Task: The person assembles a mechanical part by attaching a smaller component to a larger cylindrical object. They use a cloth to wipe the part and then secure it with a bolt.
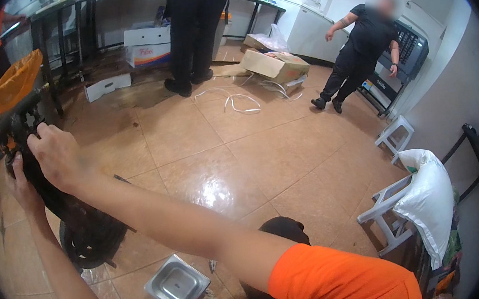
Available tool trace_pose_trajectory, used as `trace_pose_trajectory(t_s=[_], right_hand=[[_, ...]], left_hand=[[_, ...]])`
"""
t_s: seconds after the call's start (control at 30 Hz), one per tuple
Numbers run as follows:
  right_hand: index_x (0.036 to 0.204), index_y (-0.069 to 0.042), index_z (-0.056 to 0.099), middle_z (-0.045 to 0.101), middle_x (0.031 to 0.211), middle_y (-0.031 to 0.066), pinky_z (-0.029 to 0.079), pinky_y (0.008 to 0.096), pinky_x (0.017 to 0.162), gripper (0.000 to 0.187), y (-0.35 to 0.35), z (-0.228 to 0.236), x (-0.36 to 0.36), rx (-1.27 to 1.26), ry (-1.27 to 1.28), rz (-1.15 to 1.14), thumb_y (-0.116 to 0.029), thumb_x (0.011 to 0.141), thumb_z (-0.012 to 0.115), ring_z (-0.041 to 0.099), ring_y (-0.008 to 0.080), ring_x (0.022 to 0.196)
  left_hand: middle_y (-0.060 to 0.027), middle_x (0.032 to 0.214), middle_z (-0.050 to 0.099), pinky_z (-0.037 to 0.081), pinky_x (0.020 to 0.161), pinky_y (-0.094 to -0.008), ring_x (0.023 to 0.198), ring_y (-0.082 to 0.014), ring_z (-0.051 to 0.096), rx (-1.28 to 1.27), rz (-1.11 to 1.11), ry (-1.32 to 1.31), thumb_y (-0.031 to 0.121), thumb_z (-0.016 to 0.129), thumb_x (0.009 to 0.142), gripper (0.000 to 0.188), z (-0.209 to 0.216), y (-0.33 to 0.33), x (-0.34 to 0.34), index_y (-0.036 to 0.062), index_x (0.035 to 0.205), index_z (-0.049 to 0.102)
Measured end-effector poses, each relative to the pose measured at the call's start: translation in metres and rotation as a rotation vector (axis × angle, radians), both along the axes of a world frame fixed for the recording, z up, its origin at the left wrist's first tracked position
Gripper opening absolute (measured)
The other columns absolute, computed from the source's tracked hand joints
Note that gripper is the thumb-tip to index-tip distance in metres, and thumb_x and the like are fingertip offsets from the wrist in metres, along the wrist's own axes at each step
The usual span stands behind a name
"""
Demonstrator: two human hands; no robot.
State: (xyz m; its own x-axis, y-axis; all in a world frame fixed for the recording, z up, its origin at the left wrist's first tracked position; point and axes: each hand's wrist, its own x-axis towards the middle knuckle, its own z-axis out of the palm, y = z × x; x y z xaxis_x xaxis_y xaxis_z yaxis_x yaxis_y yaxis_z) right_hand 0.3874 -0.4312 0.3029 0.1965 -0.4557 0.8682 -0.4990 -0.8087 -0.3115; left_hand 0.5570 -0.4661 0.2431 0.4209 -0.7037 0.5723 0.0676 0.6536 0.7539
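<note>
Dark apparatus (41, 177), hands (23, 187) (56, 156) grasping it, steel pan (175, 291) on floor (258, 165), orange bag (19, 82) beyond

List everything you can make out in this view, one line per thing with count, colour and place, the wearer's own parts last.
Apparatus: 1, black, left, at both hands
Rectangular pan: 1, silver, floor, lower centre
Plastic bag: 1, orange, upper left
Printed carton: 1, mostly white, upper left
Flat cardboard piece: 1, white, floor, below carton
Open cardboard box: 1, brown, floor, top centre
Strapping: uncounted, white, floor, by box
Plastic stools: 2, whitish, right
Sack: 1, white, at nearer stool
Floor tiles: many, orange-brown, centre
Co-worker: 1, black clothes, upper right
Another person's legs: 2, black trousers, top centre
Sleeve: 1, orange, wearer's right arm
Left hand: 1, bare, at apparatus
Right hand: 1, bare, at apparatus, fingers curled
</note>
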Motion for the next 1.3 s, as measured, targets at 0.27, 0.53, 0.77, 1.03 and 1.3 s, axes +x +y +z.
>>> trace_pose_trajectory(t_s=[0.27, 0.53, 0.77, 1.03, 1.3], right_hand=[[0.084, 0.003, 0.057, 0.058, 0.087, 0.0242, 0.048, 0.0485, 0.072, 0.005, -0.001, -0.005, -0.004, 0.046, -0.190, 0.090, 0.003, 0.079, 0.057, 0.059, 0.0434, 0.084], [0.071, 0.004, 0.060, 0.061, 0.074, 0.0272, 0.047, 0.0529, 0.069, 0.007, -0.003, -0.008, 0.000, 0.110, -0.348, 0.002, -0.001, 0.076, 0.060, 0.061, 0.0464, 0.078], [0.078, -0.001, 0.059, 0.061, 0.080, 0.0216, 0.050, 0.0501, 0.073, 0.006, -0.001, 0.004, 0.000, -0.057, 0.022, -0.024, 0.000, 0.074, 0.055, 0.061, 0.0421, 0.082], [0.092, 0.003, 0.067, 0.071, 0.085, 0.0170, 0.055, 0.0332, 0.067, 0.017, -0.007, 0.005, -0.013, 0.127, -0.267, 0.162, 0.002, 0.075, 0.071, 0.071, 0.0255, 0.077], [0.087, 0.001, 0.067, 0.070, 0.076, 0.0142, 0.054, 0.0327, 0.069, 0.010, -0.030, -0.042, -0.018, 0.206, -0.395, 0.146, -0.004, 0.079, 0.070, 0.070, 0.0201, 0.074]], left_hand=[[-0.0079, 0.109, 0.064, 0.046, 0.089, -0.0291, 0.098, -0.0167, 0.059, 0.005, 0.053, -0.065, 0.023, 0.056, 0.098, 0.033, 0.002, 0.005, -0.003, -0.0043, 0.116, 0.060], [-0.0086, 0.113, 0.064, 0.047, 0.092, -0.0299, 0.101, -0.0182, 0.060, -0.040, -0.087, -0.005, 0.022, 0.057, 0.096, 0.036, -0.003, 0.001, -0.003, -0.0032, 0.121, 0.058], [-0.0065, 0.099, 0.063, 0.049, 0.077, -0.0276, 0.088, -0.0143, 0.058, -0.038, 0.037, 0.035, 0.022, 0.065, 0.090, 0.028, 0.022, 0.021, -0.016, -0.0006, 0.107, 0.062], [-0.0027, 0.094, 0.066, 0.047, 0.077, -0.0243, 0.085, -0.0094, 0.059, -0.162, 0.041, -0.007, 0.013, 0.065, 0.090, 0.019, 0.031, 0.026, -0.029, -0.0014, 0.102, 0.064], [-0.0022, 0.093, 0.064, 0.044, 0.078, -0.0273, 0.086, -0.0119, 0.056, -0.222, 0.104, -0.125, 0.018, 0.059, 0.091, 0.021, 0.015, 0.012, -0.029, 0.0007, 0.100, 0.065]])
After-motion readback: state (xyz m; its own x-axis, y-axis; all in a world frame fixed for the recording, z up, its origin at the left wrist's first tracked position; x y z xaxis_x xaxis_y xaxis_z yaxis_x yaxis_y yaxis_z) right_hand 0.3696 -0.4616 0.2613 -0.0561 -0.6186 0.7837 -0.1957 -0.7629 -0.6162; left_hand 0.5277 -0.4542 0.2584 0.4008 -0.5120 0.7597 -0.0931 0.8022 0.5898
